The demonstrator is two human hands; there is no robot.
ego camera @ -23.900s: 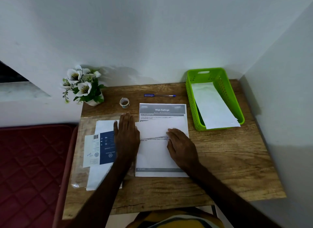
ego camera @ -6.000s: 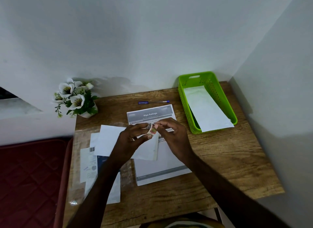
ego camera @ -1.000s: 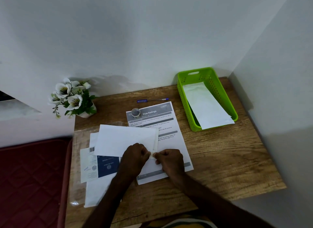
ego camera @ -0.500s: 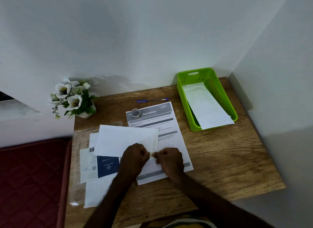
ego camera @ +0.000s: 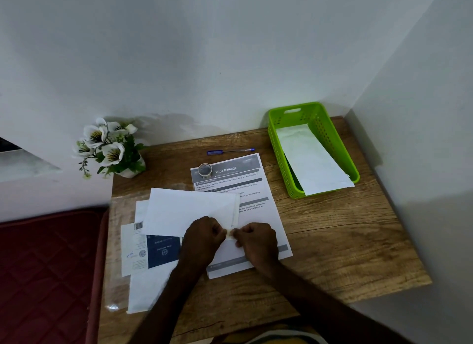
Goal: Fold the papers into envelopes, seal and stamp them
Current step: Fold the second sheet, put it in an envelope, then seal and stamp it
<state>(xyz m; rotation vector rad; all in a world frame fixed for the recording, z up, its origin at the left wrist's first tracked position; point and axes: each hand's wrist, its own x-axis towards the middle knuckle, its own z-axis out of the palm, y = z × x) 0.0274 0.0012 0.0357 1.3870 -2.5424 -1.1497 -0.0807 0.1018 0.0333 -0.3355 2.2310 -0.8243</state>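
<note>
**Q:** What is on the table (ego camera: 332, 241), from the biggest thing down?

**A:** The printed sheet (ego camera: 258, 215) lies mid-table. The white envelope (ego camera: 189, 213) I am sealing overlaps it from nine o'clock, its flap end pointing to three o'clock. The green basket (ego camera: 284, 159) at two o'clock holds a finished envelope (ego camera: 312, 162). More papers (ego camera: 143, 249) lie at eight o'clock, a flower pot (ego camera: 112, 149) at ten. The tape roll (ego camera: 205, 170) stands on the sheet's top corner at twelve, the pen (ego camera: 230, 151) just beyond it.

**Q:** And your hands?

**A:** Both sit at six o'clock of the envelope, knuckles nearly touching. My left hand (ego camera: 202, 238) and right hand (ego camera: 257, 241) are curled, each pinching one end of a small piece of tape (ego camera: 229, 235) stretched between them at the envelope's lower flap corner.

**Q:** How do you do this step well?

**A:** By my judgement, keep the tape taut and level, lay it half on the flap and half on the body, then press from the middle outward. Slack would likely mean wrinkles, or tape caught on the sheet beneath. The stamp, I judge, comes afterwards.
</note>
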